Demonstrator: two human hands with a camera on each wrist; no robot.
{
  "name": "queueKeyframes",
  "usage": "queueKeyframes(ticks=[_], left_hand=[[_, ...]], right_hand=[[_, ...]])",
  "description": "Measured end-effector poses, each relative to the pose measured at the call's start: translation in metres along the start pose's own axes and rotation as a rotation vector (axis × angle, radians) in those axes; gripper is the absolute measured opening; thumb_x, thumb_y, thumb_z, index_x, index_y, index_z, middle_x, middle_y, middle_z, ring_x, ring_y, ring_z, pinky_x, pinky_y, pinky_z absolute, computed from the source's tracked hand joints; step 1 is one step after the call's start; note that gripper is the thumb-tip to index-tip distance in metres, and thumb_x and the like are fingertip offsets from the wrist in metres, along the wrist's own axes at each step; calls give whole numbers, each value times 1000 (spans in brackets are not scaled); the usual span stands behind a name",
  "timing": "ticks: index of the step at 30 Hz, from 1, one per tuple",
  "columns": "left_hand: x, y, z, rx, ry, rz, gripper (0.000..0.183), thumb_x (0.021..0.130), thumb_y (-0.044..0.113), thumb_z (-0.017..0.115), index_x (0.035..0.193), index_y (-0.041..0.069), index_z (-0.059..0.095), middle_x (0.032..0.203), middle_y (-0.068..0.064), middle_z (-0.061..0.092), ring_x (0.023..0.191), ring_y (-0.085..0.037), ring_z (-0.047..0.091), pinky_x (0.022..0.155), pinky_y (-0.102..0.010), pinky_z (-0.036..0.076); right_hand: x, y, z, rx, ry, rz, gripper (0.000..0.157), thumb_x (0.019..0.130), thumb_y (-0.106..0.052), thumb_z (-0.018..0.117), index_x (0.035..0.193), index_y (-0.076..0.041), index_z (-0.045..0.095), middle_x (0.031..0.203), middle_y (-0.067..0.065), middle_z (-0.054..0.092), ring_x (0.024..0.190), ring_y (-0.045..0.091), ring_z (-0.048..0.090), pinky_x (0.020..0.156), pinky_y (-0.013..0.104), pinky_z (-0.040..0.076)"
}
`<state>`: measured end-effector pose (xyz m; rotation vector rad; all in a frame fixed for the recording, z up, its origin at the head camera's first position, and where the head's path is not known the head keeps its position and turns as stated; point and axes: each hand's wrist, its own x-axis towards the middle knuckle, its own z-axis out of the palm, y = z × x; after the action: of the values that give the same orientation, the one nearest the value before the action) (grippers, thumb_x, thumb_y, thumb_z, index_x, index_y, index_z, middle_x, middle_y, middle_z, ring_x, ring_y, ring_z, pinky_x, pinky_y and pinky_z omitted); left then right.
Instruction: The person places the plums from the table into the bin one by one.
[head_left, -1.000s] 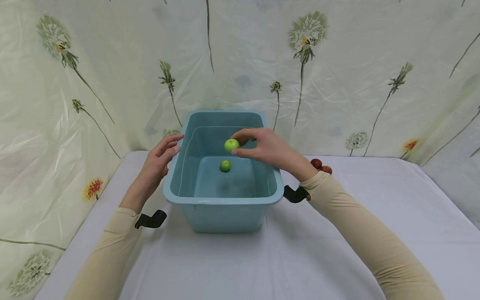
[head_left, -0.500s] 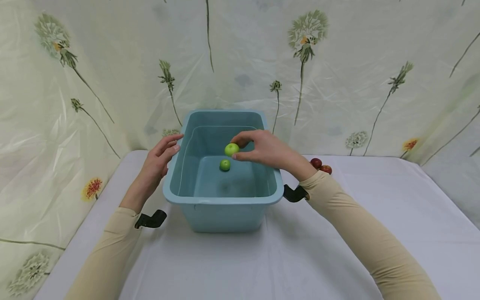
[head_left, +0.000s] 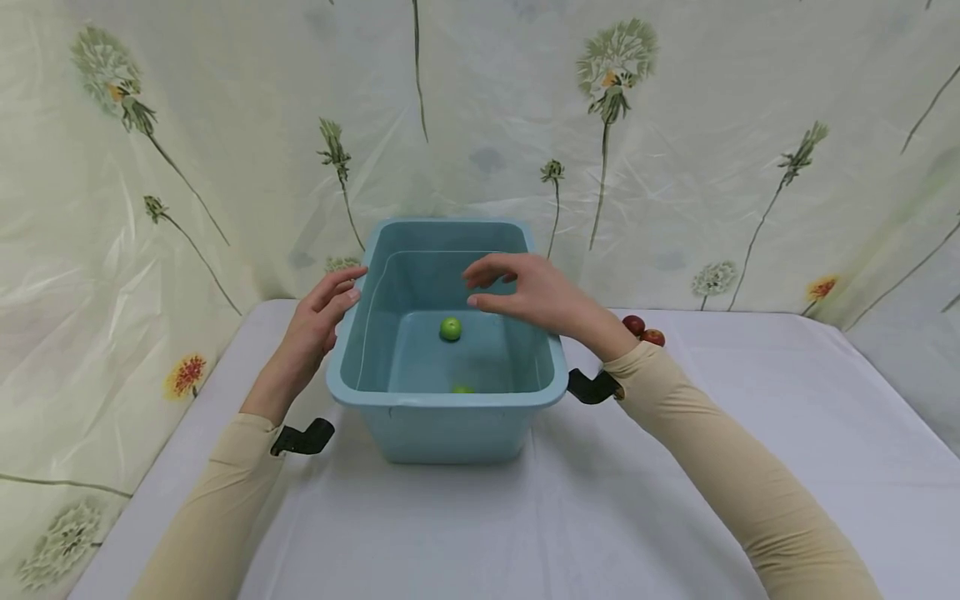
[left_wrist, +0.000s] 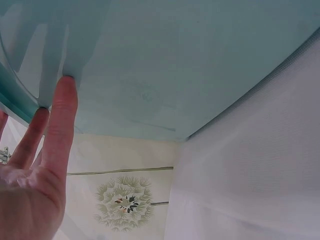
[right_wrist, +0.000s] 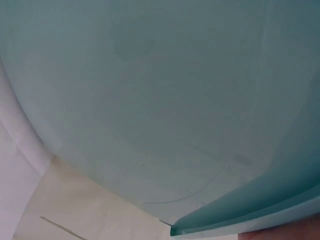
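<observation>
A blue plastic tub (head_left: 450, 400) stands on the table. On its floor lies one green apple (head_left: 450, 329), and a second green apple (head_left: 462, 389) shows only its top above the near rim. My right hand (head_left: 528, 292) hovers over the tub's right side, thumb and fingers apart with nothing between them. My left hand (head_left: 307, 325) is at the left rim, its fingers extended. In the left wrist view, fingertips (left_wrist: 65, 90) of that hand meet the tub's outer wall (left_wrist: 150, 65).
Two red apples (head_left: 643, 330) lie on the white-covered table (head_left: 750, 400) behind the right wrist. A flower-printed plastic sheet (head_left: 480, 108) hangs behind the tub. Black wrist mounts (head_left: 303, 436) stick out from both sleeves.
The right hand has let go of the green apple it was pinching, and that apple has dropped to the near end of the tub. The left hand has stayed in place.
</observation>
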<state>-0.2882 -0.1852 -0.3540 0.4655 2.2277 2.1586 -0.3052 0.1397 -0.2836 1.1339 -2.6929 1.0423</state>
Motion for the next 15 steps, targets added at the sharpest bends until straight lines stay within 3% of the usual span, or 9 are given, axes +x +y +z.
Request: queueKeyframes(ticks=[7,15], left_hand=[[0,0,0,-10,3,0,47,101,38,55,144,23,48,140,-11,43,119,-28,52,78,-31,55],[0,-1,1,-9,7,-1,46,101,38,55,144,24,49,140,-11,42,117,-27,53,77,-30,55]], right_hand=[[-10,4,-7,110,104,-38,30,94,-28,69,122,-17,67,113,-3,68,104,10,61,91,37,46],[-27,4,-17,130,242,2,28,94,-16,69,121,-10,68,113,0,69,101,13,61,88,38,48]])
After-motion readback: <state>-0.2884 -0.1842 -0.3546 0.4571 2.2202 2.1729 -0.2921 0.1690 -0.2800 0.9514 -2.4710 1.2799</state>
